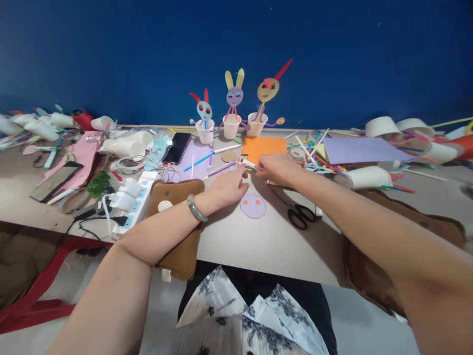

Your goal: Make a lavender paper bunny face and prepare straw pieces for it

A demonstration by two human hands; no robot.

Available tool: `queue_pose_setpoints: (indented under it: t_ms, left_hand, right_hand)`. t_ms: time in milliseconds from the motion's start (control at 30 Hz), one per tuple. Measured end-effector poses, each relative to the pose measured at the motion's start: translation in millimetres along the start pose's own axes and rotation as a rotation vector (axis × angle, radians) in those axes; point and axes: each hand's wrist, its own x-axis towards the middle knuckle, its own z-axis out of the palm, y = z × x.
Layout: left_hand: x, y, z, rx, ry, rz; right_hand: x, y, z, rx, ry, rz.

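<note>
Orange paper lies flat beyond the hands in the head view, its near edge partly covered by the right hand, whose fingers are curled in and mostly hidden, so whether they grip anything cannot be told. The left hand comes in from the other side, fingers loosely bent and only a narrow space between thumb and forefinger; its fingertips are at a slim white piece that runs roughly crosswise between the two hands. Which hand bears that piece, if either does, is unclear. A light purple oval with two orange dots lies flat on the table, on the wearer's side of both hands, its longer axis running left to right. Judged from the picture, the left hand is the nearer of the two to it: the oval sits just beside the thumb, toward the body and a little to the right. Black-handled scissors rest to the right of the oval, handles outward, blades angled away and back toward the right hand. Farther off, along the blue wall, three paper cups stand upright, each bearing a long-eared paper figure.
</note>
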Motion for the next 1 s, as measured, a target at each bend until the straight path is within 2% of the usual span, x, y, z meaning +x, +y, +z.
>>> queue_pose_setpoints:
  t_ms: [67, 167, 233, 300, 400, 500, 600, 700, 767, 867, 933, 1000]
  left_hand:
    - [1.2, 1.4, -0.7, -0.276, 0.017, -0.072]
    - [4.3, 3.6, -0.2, -0.745, 0.027, -0.125]
    - [7.1, 3.0, 1.5, -0.98, 0.04, -0.078]
    - [9.9, 0.7, 3.7, -1.095, 0.062, -0.002]
    - [12.4, -2.7, 5.8, -1.134, 0.116, 0.035]
    - [12.3, -2.2, 4.9, -1.157, 0.149, 0.021]
    - [10.6, 0.5, 4.1, -1.149, 0.085, 0.031]
    - [7.8, 1.6, 5.7, -1.083, -0.006, 0.084]
    - [4.9, 1.0, 7.4, -1.0, -0.025, 0.168]
    - [-0.1, 0.4, 9.1, -0.828, -0.058, 0.316]
    - [-2.6, 0.7, 10.0, -0.737, -0.094, 0.359]
    - [-3.2, 1.2, 11.4, -0.699, -0.056, 0.337]
  right_hand:
    - [-9.2, 4.0, -1.6, 0.056, 0.094, 0.036]
    - [-28.9, 6.0, 0.7, 0.134, 0.288, -0.048]
    - [-42.1, 5.2, 4.0, 0.155, 0.317, -0.121]
    - [-52.5, 5.2, 6.1, 0.2, 0.321, -0.171]
    - [-61.0, 11.7, 4.8, 0.477, 0.38, -0.201]
    - [-62.9, 22.5, 1.3, 0.966, 0.465, -0.115]
    - [-64.8, 24.8, -0.7, 1.464, 0.521, 0.052]
    - [-71.0, 13.6, -0.3, 1.776, 0.463, 0.106]
    - [-76.1, 2.3, 2.4, 1.837, 0.404, 0.087]
    - [-81.6, -12.1, 10.6, 1.779, 0.343, 0.026]
    - [-83.4, -17.4, 15.9, 1.664, 0.363, -0.002]
    - [-84.5, -18.9, 17.7, 1.453, 0.443, -0.023]
